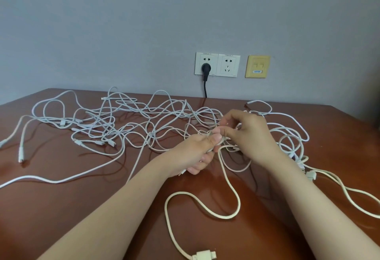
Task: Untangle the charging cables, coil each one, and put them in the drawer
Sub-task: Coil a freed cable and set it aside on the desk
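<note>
A: Where are the cables (131,119)?
B: A white tangle spreads over the bench (51,208) from its left edge to its right edge, thickest toward the back.
A: And the hands?
B: Near the middle, the left hand (197,152) curls round a bunch of them, thumb on top. Just beside it, the right hand (246,136) pinches 1 between thumb and forefinger. A cream cable (232,198) loops toward the front edge, where its connector (204,255) lies.
A: Behind?
B: 2 wall sockets (217,64), with a black plug (205,69) in the left 1.
</note>
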{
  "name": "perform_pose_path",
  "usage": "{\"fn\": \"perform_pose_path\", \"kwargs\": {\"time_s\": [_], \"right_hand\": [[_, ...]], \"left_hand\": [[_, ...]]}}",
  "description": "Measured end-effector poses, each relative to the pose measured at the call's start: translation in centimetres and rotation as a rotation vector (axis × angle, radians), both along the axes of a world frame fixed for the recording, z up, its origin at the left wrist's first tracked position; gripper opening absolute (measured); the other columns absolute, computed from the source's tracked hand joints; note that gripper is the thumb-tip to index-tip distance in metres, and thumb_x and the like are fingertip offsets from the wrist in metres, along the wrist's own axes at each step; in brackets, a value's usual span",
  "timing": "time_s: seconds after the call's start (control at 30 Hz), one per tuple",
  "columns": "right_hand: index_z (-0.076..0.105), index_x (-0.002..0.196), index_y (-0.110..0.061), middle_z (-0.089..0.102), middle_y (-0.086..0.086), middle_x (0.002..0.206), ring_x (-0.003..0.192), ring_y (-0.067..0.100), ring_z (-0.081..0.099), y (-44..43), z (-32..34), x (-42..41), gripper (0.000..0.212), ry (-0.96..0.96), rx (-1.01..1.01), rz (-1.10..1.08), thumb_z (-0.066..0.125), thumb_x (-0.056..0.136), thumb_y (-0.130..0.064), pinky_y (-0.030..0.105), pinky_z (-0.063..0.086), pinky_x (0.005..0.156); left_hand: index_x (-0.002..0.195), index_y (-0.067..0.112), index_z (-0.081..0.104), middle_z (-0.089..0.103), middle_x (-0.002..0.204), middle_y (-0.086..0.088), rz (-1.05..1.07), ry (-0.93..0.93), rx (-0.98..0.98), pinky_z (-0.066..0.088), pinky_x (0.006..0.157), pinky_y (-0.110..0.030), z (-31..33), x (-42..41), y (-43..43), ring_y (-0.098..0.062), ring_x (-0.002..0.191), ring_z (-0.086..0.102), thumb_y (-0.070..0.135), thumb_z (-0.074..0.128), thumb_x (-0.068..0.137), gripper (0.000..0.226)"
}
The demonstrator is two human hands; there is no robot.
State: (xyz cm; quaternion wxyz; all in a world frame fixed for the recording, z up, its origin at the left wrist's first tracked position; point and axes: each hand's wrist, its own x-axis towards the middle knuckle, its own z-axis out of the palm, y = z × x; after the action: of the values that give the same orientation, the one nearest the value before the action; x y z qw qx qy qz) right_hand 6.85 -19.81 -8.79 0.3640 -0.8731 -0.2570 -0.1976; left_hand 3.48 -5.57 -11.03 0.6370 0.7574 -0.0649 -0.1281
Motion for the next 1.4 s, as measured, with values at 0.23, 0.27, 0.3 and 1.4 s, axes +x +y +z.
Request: {"fn": "perform_pose_path", "kwargs": {"time_s": [0.23, 0.27, 0.3, 1.4], "right_hand": [[0.063, 0.092, -0.011, 0.053, -0.003, 0.058, 0.063, 0.014, 0.053, 0.4, -0.7, 0.0, 0.025, 0.071, -0.108, 0.015, 0.049, 0.095, -0.032, 0.033, 0.043, 0.066], [0.062, 0.096, -0.011, 0.057, 0.0, 0.065, 0.072, 0.022, 0.056, 0.4, -0.7, -0.1, 0.026, 0.073, -0.136, 0.005, 0.048, 0.095, -0.032, 0.036, 0.044, 0.07], [0.061, 0.1, -0.011, 0.06, 0.002, 0.073, 0.08, 0.026, 0.057, 0.5, -0.7, -0.2, 0.027, 0.074, -0.165, -0.01, 0.047, 0.096, -0.033, 0.037, 0.043, 0.073], [0.06, 0.095, -0.013, 0.066, 0.009, 0.087, 0.086, 0.031, 0.059, 2.4, -1.7, -2.4, 0.02, -0.073, -0.527, 0.058, 0.044, 0.092, -0.025, 0.035, 0.046, 0.07]], "left_hand": [[0.069, 0.015, 0.042, 0.031, 0.038, 0.008, 0.174, -0.031, -0.227, 0.016, 0.035, -0.005, -0.1, 0.9, 0.4, -0.005, 0.025, 0.021, 0.038, 0.036, 0.099, 0.037], [0.069, 0.015, 0.042, 0.031, 0.038, 0.008, 0.211, -0.036, -0.267, 0.015, 0.035, -0.005, -0.1, 1.1, 0.5, -0.005, 0.025, 0.021, 0.037, 0.035, 0.099, 0.038], [0.069, 0.015, 0.041, 0.031, 0.037, 0.008, 0.246, -0.045, -0.299, 0.014, 0.035, -0.006, -0.1, 1.2, 0.6, -0.005, 0.024, 0.021, 0.037, 0.035, 0.099, 0.038], [0.085, 0.012, 0.058, 0.044, 0.038, 0.011, 0.411, -0.369, 0.175, 0.029, 0.046, -0.025, -1.0, 1.6, 0.7, -0.002, 0.04, 0.039, 0.026, 0.043, 0.099, 0.025]]}}
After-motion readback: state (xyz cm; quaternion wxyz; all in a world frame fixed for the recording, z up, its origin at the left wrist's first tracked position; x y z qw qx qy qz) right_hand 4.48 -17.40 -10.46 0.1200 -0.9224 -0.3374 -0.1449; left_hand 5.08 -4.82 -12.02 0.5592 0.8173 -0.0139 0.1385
